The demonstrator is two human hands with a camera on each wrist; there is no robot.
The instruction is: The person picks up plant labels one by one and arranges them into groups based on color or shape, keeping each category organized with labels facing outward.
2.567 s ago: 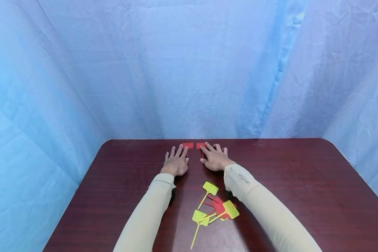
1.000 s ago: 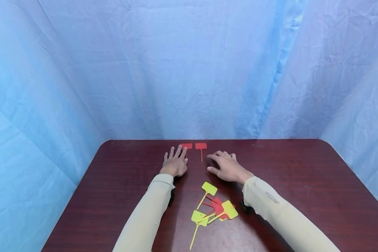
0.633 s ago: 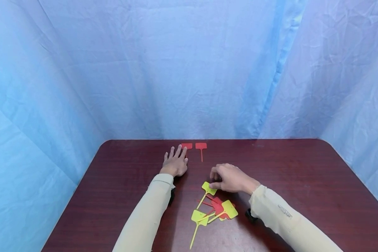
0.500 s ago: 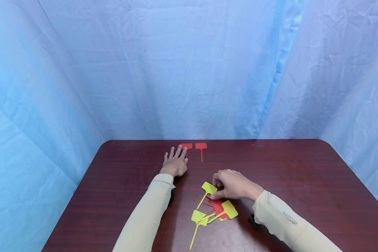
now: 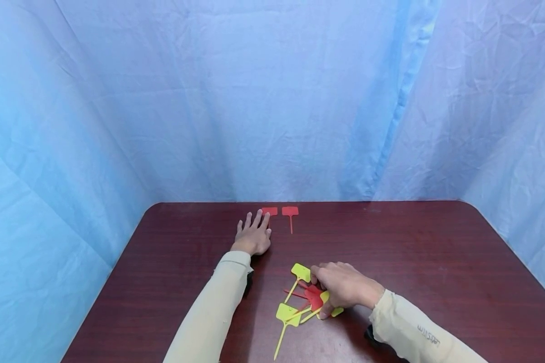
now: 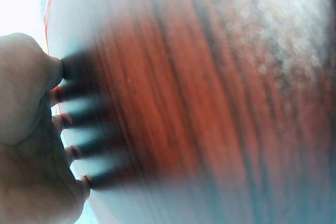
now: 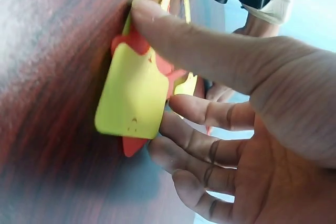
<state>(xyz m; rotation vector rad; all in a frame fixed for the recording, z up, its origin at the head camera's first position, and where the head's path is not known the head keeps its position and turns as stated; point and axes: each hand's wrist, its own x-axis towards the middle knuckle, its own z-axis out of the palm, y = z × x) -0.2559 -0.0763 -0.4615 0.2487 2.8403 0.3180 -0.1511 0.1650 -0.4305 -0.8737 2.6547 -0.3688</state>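
Note:
My left hand [image 5: 253, 237] rests on the table with fingers spread, fingertips over the edge of a red T-shaped plant label [image 5: 271, 210]. A second red plant label [image 5: 290, 210] lies just right of it, stem toward me. My right hand [image 5: 345, 285] is over a loose pile of yellow and red plant labels. In the right wrist view its thumb and fingers stand apart on either side of a yellow plant label [image 7: 131, 93], with no clear pinch. Red labels [image 5: 314, 297] lie partly under yellow ones. Another yellow label [image 5: 301, 272] lies at the pile's far side.
A yellow plant label [image 5: 288, 313] points its stem toward the near edge. The dark red-brown wooden table [image 5: 186, 282] has rounded far corners. Blue cloth [image 5: 272, 101] hangs behind the table and along its sides.
My right hand has left the second red label at the far edge and come back toward me, onto the pile. My left hand has stayed nearly still.

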